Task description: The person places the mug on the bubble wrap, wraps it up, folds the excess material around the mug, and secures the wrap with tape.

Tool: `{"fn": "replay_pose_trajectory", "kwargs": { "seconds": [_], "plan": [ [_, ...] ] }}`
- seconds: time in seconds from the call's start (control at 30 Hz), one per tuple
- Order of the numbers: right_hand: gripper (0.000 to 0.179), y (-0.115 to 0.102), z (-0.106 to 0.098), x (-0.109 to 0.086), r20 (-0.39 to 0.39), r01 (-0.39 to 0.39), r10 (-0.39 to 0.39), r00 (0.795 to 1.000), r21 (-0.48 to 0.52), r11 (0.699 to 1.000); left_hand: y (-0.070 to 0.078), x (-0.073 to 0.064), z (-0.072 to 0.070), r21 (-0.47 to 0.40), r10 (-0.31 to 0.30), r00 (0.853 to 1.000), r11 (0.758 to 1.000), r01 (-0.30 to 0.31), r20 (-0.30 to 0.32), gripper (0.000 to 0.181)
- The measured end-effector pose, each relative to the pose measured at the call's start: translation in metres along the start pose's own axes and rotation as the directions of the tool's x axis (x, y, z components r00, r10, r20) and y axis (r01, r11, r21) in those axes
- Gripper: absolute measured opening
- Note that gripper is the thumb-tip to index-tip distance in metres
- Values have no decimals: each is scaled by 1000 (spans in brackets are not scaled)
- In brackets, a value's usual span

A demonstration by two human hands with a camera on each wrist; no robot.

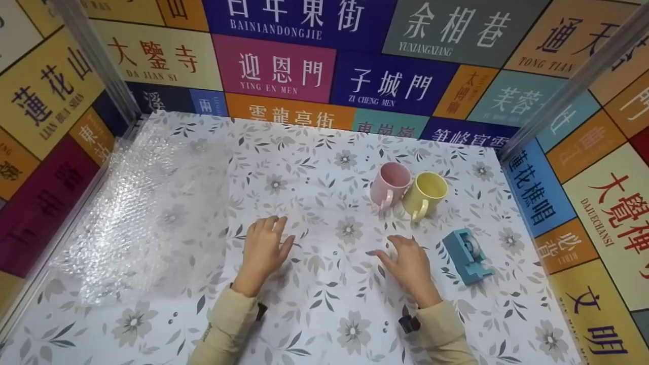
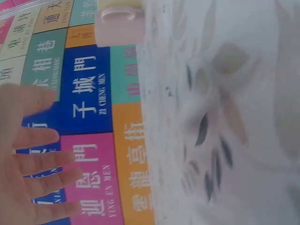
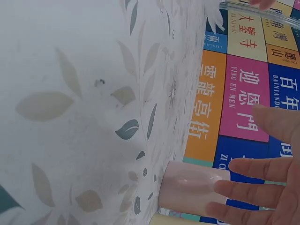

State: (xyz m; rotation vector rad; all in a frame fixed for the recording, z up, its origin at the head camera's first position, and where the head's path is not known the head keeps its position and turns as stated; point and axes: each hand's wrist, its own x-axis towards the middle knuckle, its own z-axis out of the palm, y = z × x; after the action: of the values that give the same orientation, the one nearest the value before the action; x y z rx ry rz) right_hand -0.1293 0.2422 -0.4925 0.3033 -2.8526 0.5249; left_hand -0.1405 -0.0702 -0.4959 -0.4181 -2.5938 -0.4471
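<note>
Tall walls of multicoloured rectangular panels lettered with Chinese place names (image 1: 274,66) rise before you at ten, twelve and two o'clock. They frame a bench covered in white cloth printed with grey leaves and flowers (image 1: 324,284). Across its nine o'clock side lies a broad, glossy sheet of clear bubble wrap (image 1: 147,218). Your arms, in beige sleeves (image 1: 225,314), extend from six o'clock. Your left hand (image 1: 264,246) is at eight o'clock from the bench's centre and your right hand (image 1: 411,266) at four, both bare and holding nothing, their fingers spread apart. Just beyond your right hand, near twelve o'clock from it, a glossy pink cylindrical mug (image 1: 389,185) and a glossy yellow cylindrical mug (image 1: 426,195) stand upright side by side, handles toward six; whether they touch, you cannot tell. At three o'clock from that hand, apart from its fingers, sits a teal-blue plastic tape dispenser (image 1: 466,258) bearing a small roll of clear tape (image 1: 472,247). Black bands (image 1: 409,323) show at your cuffs.
</note>
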Motion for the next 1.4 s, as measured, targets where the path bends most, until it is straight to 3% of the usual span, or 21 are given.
{"fn": "replay_pose_trajectory", "kwargs": {
  "seconds": [0.13,0.23,0.33,0.43,0.53,0.7,0.77,0.8,0.87,0.93,1.1,1.23,1.4],
  "plan": [
    [34,0,-2,-3,22,-40,39,999,35,999,-12,-5,-10,52,-48,988,997,56,-145,22],
    [31,0,-4,-3,50,-67,64,997,50,997,-22,-12,-18,94,-110,976,987,129,-186,24],
    [31,0,-5,-3,65,-74,71,995,53,996,-30,-22,-25,121,-197,968,969,217,-158,25],
    [29,1,-4,-2,57,-62,59,997,50,997,-38,-32,-30,134,-308,948,939,317,-82,31],
    [28,2,-4,-2,45,-50,47,998,49,998,-47,-37,-30,154,-421,907,897,415,9,43],
    [29,3,-4,-3,44,-40,38,998,42,998,-58,-44,-25,233,-566,805,819,525,176,66],
    [30,3,-4,-4,51,-41,39,998,33,999,-61,-46,-23,253,-589,779,804,538,216,61],
    [31,4,-4,-4,56,-43,41,998,30,999,-62,-47,-23,253,-592,775,803,540,222,52],
    [32,4,-4,-4,67,-50,49,997,22,999,-64,-49,-23,236,-582,784,810,537,215,33],
    [33,4,-4,-4,77,-59,58,995,14,998,-65,-51,-24,206,-555,810,829,520,190,20],
    [31,1,-3,0,68,-36,35,997,11,999,-67,-53,-29,167,-491,866,866,472,100,14],
    [31,-4,-1,7,56,20,-20,998,3,1000,-67,-54,-32,195,-447,895,877,438,1,15],
    [29,-11,1,14,39,52,-52,998,12,999,-67,-54,-37,234,-391,910,880,413,-138,13]
  ]
}}
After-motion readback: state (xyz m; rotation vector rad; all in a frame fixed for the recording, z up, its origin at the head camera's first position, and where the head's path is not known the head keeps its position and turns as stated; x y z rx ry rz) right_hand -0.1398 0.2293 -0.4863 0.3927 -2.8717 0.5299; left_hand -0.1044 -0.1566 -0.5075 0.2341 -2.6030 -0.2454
